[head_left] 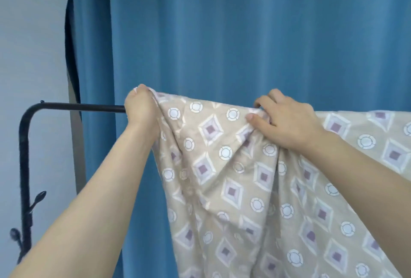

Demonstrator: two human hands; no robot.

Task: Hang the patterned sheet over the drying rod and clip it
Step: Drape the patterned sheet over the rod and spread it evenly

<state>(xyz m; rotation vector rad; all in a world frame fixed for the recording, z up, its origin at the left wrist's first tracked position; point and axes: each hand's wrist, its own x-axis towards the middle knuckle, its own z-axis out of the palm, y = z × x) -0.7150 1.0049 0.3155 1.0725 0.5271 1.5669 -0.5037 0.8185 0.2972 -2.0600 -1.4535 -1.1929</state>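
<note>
While the left hand [140, 108] grips the patterned sheet [233, 177] by its edge at centre frame and the right hand [287, 119] pinches a fold beside it, the drying rod [80, 106] runs bare leftward, nearest the left hand.

Two bare forearms; no sleeves

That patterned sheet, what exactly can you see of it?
The patterned sheet is thin beige cloth printed with white-edged diamonds holding purple squares, and with white rings. It hangs in loose folds in front of a blue curtain, its top edge near the level of the black drying rod. The left hand grips its bunched left end; the right hand pinches a gathered fold further right. No clip shows.
</note>
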